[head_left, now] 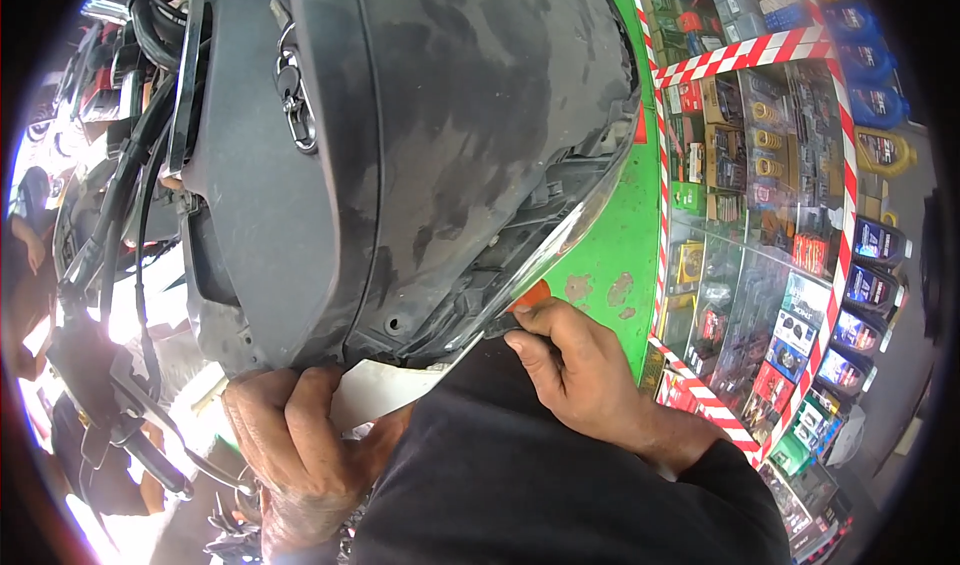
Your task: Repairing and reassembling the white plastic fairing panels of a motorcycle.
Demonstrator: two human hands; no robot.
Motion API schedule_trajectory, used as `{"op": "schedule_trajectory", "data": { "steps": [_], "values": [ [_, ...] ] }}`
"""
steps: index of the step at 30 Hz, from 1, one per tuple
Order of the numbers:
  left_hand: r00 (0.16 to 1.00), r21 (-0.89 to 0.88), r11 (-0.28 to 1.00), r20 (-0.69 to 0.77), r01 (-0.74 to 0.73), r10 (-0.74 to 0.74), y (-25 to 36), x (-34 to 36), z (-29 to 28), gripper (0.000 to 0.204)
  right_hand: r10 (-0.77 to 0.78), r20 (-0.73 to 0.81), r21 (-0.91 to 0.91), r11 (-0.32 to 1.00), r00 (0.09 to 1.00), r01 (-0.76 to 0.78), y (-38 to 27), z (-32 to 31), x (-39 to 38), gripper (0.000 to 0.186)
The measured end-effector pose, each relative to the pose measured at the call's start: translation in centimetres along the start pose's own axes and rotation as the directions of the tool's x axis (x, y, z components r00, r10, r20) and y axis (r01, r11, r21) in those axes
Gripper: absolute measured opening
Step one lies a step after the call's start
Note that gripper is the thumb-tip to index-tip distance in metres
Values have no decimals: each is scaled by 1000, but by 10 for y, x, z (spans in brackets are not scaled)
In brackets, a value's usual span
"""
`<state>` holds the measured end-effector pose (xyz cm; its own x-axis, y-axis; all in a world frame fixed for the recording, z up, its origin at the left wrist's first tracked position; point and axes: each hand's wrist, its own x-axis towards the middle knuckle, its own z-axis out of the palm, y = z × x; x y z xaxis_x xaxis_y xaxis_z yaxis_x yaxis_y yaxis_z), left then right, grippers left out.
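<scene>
A large, dusty dark-grey plastic fairing (470, 95) of a motorbike fills the middle, with a seam running down it. My left hand (300, 430) is curled at its lower edge, its fingers wrapped round a white panel (380, 390) that juts out below the fairing. At the fairing's right edge my right hand (575, 360) is closed in a pinch, thumb against forefinger. An orange piece (531, 296) shows just above its forefinger, and a dark bit lies by the fingertips; what they grip is hidden. A gap with dark inner parts (545, 205) shows along that edge.
Black cables (130, 180) and a handlebar lever (150, 405) stand at the left. A key ring (297, 100) hangs on the grey inner cover. To the right, a glass display case (750, 245) edged in red-and-white tape stands beside a green surface (610, 265). People are at the far left.
</scene>
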<state>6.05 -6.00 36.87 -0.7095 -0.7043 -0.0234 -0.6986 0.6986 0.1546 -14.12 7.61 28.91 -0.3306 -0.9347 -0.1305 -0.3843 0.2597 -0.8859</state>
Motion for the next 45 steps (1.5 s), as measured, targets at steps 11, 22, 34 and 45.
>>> {"op": "schedule_trajectory", "data": {
  "steps": [11,22,34,45],
  "values": [
    [986,-29,991,-109,-132,128,-4,8,7,50,85,-32,-403,911,996,-91,-36,11,2,16],
    [949,-43,969,-215,-243,229,-14,12,13,40,85,-117,-630,764,990,-140,-33,14,2,19],
    [917,-32,971,-337,-238,213,-14,21,27,12,179,-145,-285,934,973,-215,15,17,-8,25],
    [931,-63,965,-287,-253,225,-12,14,25,49,-446,-236,-574,781,864,246,39,31,5,100]
  ]
}}
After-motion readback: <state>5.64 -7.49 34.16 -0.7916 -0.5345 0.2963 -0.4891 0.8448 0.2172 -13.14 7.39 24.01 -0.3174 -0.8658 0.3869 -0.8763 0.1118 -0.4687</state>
